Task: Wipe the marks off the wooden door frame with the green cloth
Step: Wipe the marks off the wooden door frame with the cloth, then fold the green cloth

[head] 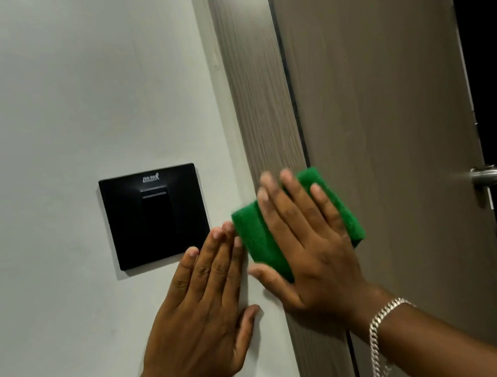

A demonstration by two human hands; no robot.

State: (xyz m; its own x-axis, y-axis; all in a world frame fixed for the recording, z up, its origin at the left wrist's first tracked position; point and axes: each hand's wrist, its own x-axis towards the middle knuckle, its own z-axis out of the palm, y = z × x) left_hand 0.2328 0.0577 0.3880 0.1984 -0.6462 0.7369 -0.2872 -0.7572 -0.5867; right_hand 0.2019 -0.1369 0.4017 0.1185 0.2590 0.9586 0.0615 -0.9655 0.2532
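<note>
Green cloth [256, 238] lies pressed flat on the wooden door frame [258, 90], its left edge overlapping the wall [32, 91]. Left hand [204, 311], grip wide, rests flat on the wall below the black switch [154, 217]. Right hand [310, 243], fingers spread, presses the cloth, a bracelet [381, 333] at its wrist. Farther right, the door [389, 102].

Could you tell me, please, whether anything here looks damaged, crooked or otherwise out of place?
Nothing stands out. The black switch plate sits square on the wall, the door frame looks intact, and the right hand presses the green cloth flat against it.
</note>
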